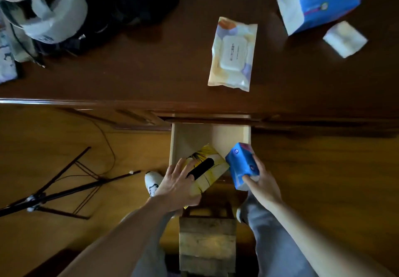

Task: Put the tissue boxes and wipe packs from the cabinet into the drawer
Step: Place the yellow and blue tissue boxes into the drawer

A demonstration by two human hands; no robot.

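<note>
Stool [207,240] of rough wooden slats sits nearest, between the person's legs. Above it, left hand [180,185] grips a yellow cardboard tissue box [206,168], tilted over the front edge of the open drawer [190,134]; right hand [262,179] holds a small blue soft tissue pack [241,164] at the drawer's right front corner. Step in hand: loading both into the drawer. Next move likely calls for levelling the rigid box flat on the pale drawer bottom, then fitting the squashy pack beside it. Farther, on the dark glossy desk [151,78]: a crinkly wipe pack [234,54] with a hard flip lid, a large blue tissue box [317,2], a small white pack [345,39].
</note>
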